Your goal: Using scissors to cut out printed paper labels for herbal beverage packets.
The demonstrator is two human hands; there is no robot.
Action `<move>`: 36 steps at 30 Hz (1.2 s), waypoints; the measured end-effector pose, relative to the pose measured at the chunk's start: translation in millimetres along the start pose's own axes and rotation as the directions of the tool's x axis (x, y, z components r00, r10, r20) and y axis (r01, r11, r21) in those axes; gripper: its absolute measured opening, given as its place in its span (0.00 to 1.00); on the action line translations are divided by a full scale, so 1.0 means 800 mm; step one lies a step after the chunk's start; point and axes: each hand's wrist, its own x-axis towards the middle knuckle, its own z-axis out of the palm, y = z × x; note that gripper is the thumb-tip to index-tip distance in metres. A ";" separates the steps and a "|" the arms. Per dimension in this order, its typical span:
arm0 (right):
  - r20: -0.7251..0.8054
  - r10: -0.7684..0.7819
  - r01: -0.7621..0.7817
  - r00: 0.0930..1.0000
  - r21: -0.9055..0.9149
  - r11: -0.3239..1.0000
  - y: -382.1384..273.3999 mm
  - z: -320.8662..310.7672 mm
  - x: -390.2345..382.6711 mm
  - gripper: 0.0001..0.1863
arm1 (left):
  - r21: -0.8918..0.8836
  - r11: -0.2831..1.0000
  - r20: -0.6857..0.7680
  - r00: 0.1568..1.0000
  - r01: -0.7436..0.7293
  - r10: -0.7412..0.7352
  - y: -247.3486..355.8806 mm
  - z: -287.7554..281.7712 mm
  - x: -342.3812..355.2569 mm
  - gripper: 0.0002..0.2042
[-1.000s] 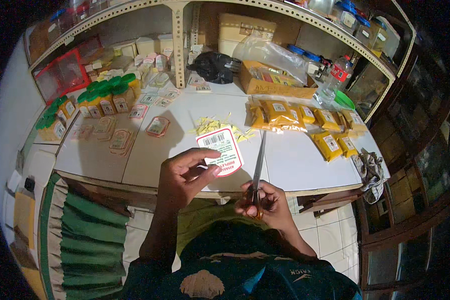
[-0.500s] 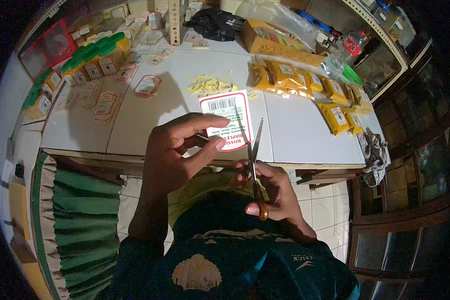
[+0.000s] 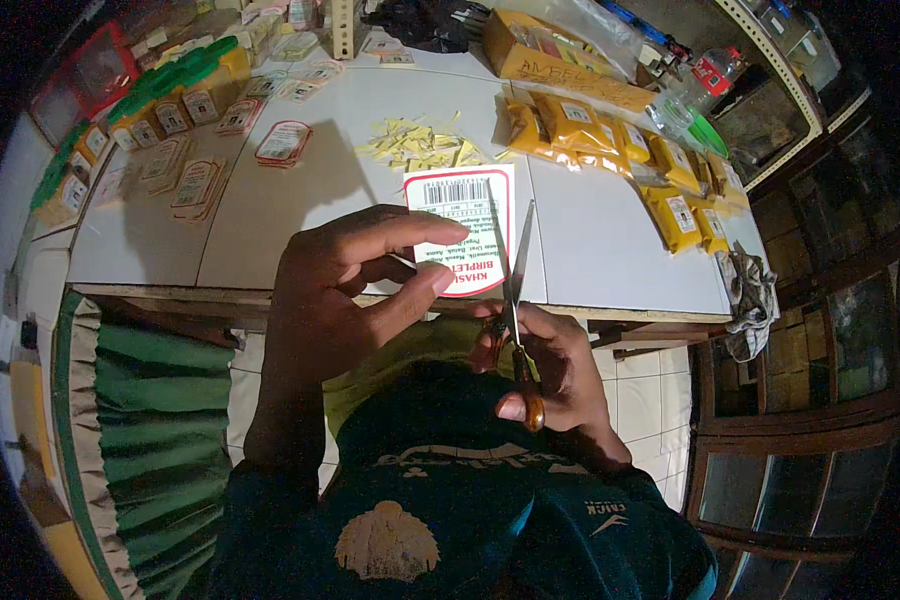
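A white paper label (image 3: 483, 215) with a red border, a barcode and print turned upside down is in my left hand (image 3: 350, 280). The thumb and index finger lie over its left side, and the other fingers are partly hidden. My right hand (image 3: 560, 375) grips a pair of scissors (image 3: 518, 330) by the brown handles, thumb through one loop. The blades are parted and point away from me, one crossing in front of the label near its right edge, the other just outside that edge. Thin yellowish and white paper trimmings (image 3: 420, 145) lie in a pile beyond the label.
Stacked labels (image 3: 198, 188) and a red-edged label stack (image 3: 284, 143) lie at left on the white table (image 3: 300, 240). Green-lidded jars (image 3: 170, 112) stand behind. Orange-yellow packets (image 3: 575, 125) sit at right, before a cardboard box (image 3: 560, 75). A cloth (image 3: 752, 300) hangs off the right corner.
The label and scissors have shifted slightly right, and the label sits straighter. The view has tilted a little, moving the table's contents. Both hands keep their hold.
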 end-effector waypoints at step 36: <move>0.001 -0.072 0.072 0.997 0.007 0.997 0.006 -0.001 0.002 0.38 | -0.031 1.000 -0.009 1.000 -0.001 0.001 -0.006 0.004 0.003 0.13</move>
